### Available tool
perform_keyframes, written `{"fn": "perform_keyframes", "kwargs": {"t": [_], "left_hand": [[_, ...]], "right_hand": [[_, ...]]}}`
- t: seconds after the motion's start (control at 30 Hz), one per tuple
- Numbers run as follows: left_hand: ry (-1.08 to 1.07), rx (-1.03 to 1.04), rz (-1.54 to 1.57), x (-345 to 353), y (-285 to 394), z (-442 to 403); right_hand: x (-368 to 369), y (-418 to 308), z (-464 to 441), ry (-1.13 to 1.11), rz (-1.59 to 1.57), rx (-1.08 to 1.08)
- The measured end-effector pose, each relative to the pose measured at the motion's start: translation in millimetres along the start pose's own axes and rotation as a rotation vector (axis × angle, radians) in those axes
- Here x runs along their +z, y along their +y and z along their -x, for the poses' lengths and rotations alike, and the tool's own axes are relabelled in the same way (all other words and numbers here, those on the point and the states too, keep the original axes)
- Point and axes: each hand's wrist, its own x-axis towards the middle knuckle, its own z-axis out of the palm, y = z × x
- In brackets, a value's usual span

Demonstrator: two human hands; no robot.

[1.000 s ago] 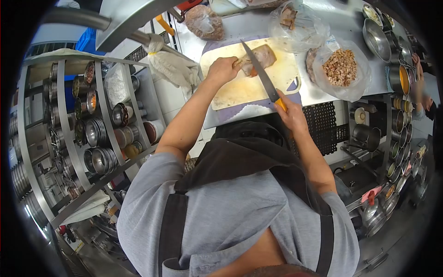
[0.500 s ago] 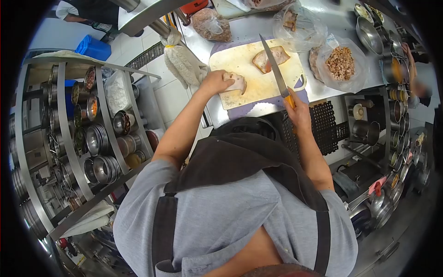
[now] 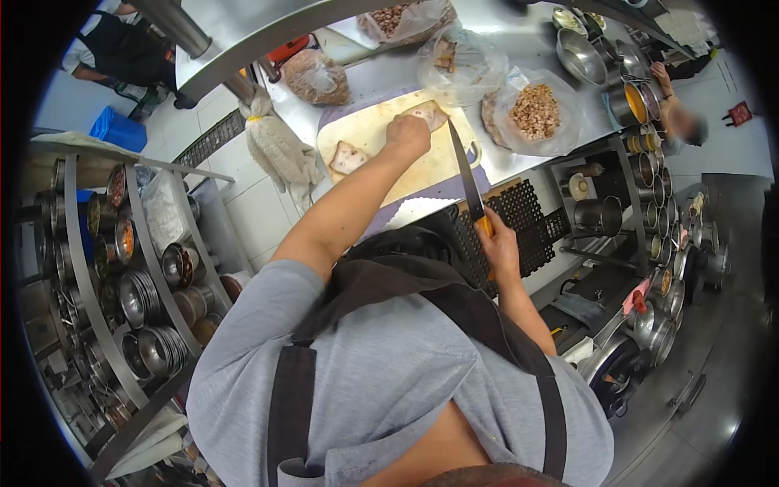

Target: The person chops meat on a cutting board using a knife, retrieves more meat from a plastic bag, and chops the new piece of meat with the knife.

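My right hand [image 3: 501, 246] grips a yellow-handled kitchen knife [image 3: 468, 177], its long blade pointing away from me at the right side of the cutting board [image 3: 438, 169]. Towards the board's far edge, my left hand [image 3: 408, 136] has its fingers curled on a slab of meat [image 3: 430, 113] that looks like pork belly. The fingertips are partly hidden. A second piece of meat [image 3: 349, 158] lies on the board's left side, apart from both hands. Purple cloth [image 3: 473, 180] shows under the board.
A bag of diced meat [image 3: 533, 114] stands right of the board; a clear plastic bag [image 3: 462, 65] and a tied bag [image 3: 316, 77] lie behind it. Metal bowls [image 3: 581, 58] sit farther right. Shelving [image 3: 105, 268] flanks me on the left. Other people stand at far left and right.
My left hand has let go of the left piece and moved right onto the other slab. The knife has come off that slab, towards me. The whole view has shifted.
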Motion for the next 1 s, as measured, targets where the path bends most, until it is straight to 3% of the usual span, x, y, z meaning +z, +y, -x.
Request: {"fn": "perform_keyframes", "kwargs": {"t": [0.3, 0.53, 0.7, 0.77, 0.83, 0.9, 1.0], "left_hand": [[0.122, -0.015, -0.049, 29, 2, -9], [0.13, 0.001, 0.084, 19, 0, -2], [0.234, -0.074, 0.247, -2, -23, -5], [0.329, 0.12, 0.434, -11, -33, 2], [0.218, 0.122, 0.422, -11, -33, 28], [0.334, 0.449, 0.118, 15, -44, 48], [0.188, 0.519, 0.041, 34, -50, 85]], "right_hand": [[14, 14, 19, 0.068, -0.037, -0.042], [13, 32, 5, 0.087, -0.007, -0.086], [7, 17, 10, 0.007, -0.064, 0.044], [8, 15, 12, 0.017, -0.026, -0.066], [7, 11, 14, -0.002, -0.036, -0.042], [8, 10, 11, -0.02, -0.044, -0.029], [8, 13, 6, 0.005, -0.025, -0.064]]}}
